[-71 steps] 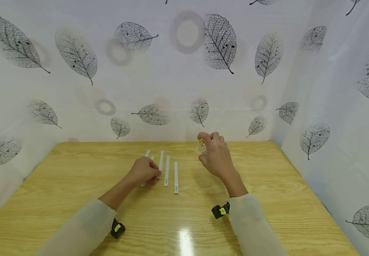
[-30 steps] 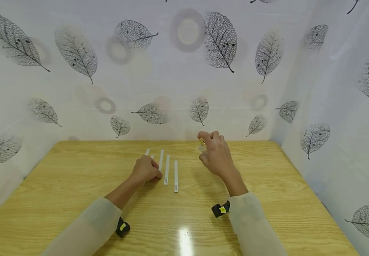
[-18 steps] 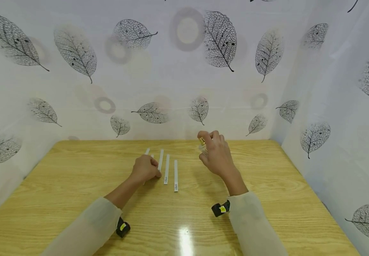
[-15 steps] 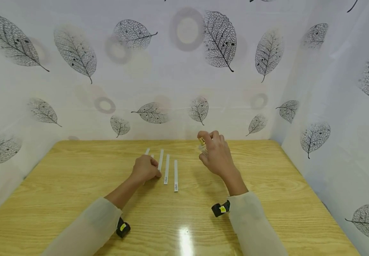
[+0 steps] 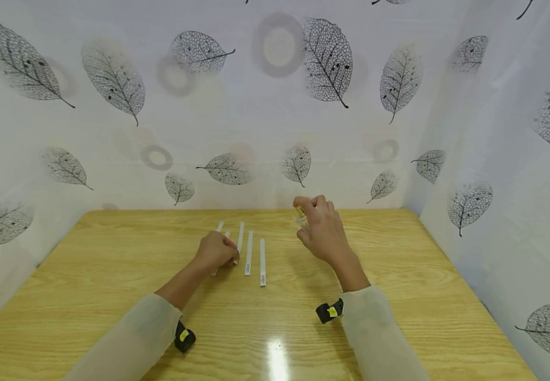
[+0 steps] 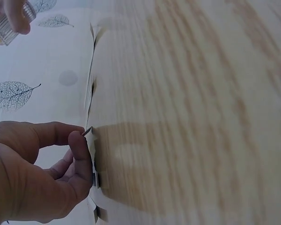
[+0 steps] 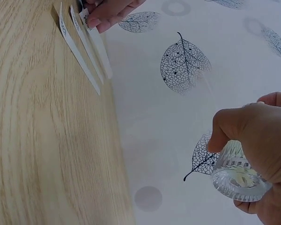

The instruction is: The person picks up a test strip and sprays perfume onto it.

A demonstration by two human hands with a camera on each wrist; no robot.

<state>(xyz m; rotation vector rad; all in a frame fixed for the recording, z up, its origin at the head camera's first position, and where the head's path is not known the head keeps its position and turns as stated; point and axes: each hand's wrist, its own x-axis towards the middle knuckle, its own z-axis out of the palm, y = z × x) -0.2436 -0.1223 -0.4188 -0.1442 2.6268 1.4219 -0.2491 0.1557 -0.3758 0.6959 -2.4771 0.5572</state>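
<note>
Several narrow white paper test strips lie in a spread row on the wooden table, with small print at their near ends. My left hand [image 5: 217, 251] is over the left part of the row, partly covering the strips there. Its thumb and index finger pinch the near end of the middle strip [image 5: 240, 236]; in the left wrist view that strip end [image 6: 88, 131] is tilted up off the table. Raised above the table, my right hand [image 5: 324, 230] grips a clear ribbed glass perfume bottle [image 7: 241, 180]. The index finger lies over its gold sprayer [image 5: 300, 211].
Two free strips, the nearer one [image 5: 262, 263] and its neighbour [image 5: 248, 254], lie just right of my left hand. The wooden table [image 5: 236, 328] ends at a white leaf-printed curtain [image 5: 255, 121] behind and on both sides.
My left fingertips have shifted slightly along the middle strip's near end, which now shows between them. The right hand and bottle stay nearly where they were.
</note>
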